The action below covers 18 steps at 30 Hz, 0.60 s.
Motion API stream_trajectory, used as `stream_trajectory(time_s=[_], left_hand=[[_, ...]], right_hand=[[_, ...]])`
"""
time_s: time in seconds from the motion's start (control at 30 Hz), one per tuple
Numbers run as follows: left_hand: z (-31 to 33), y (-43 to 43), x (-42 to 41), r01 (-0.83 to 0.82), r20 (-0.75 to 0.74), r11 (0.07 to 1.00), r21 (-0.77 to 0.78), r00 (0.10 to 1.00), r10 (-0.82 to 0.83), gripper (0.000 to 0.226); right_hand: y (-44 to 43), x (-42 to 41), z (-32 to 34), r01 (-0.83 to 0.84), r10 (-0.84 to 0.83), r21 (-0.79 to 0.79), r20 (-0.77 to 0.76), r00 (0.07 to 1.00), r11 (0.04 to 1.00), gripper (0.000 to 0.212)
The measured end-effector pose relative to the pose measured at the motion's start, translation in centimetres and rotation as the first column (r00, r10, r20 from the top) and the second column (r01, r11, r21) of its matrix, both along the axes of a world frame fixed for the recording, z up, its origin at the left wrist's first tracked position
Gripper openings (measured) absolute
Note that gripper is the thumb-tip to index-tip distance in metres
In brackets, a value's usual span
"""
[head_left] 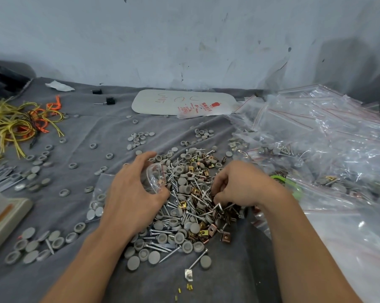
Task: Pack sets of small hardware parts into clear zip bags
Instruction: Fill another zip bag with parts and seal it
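A heap of zip bags (315, 138) lay right of my right hand (241, 186). The pile of parts (191, 189) sat between my hands. My left hand (127, 193) gripped a clear zip bag (154, 179); my right fingers curled into the pile, which hid any catch.

left hand (133, 189) holds a clear zip bag (155, 177) open; right hand (239, 184) digs into a pile of screws, caps and clips (184, 204).

The hardware pile (189, 193) mixes screws, grey caps and brass clips. A small clear zip bag (155, 178) is open at its left edge.
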<state>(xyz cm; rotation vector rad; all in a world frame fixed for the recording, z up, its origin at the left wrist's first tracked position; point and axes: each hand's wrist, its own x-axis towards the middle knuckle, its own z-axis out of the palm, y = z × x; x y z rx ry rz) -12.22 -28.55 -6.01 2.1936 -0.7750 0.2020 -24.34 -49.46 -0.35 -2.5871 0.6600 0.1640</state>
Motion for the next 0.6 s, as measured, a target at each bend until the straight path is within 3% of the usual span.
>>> stream_trajectory(time_s=[0.17,0.3,0.43,0.6], left_hand=[[0.0,0.0,0.0,-0.002,0.003,1.0,0.012,1.0,0.001,0.077],[0.1,0.0,0.0,0.006,-0.009,1.0,0.014,1.0,-0.006,0.077],[0.1,0.1,-0.1,0.001,-0.003,1.0,0.015,1.0,-0.001,0.078],[0.4,0.0,-0.5,0.023,0.086,0.997,0.067,0.996,-0.029,0.084]], right_hand=[[-0.1,-0.1,-0.1,0.05,-0.051,0.015,0.096,0.994,0.999,0.024],[-0.1,0.3,0.0,0.111,-0.118,0.041,0.222,0.968,0.993,0.018],[-0.2,0.2,0.0,0.161,-0.278,0.321,0.36,0.89,0.933,0.014],[1.1,0.5,0.0,-0.029,-0.326,0.636,0.433,0.84,0.771,0.012]])
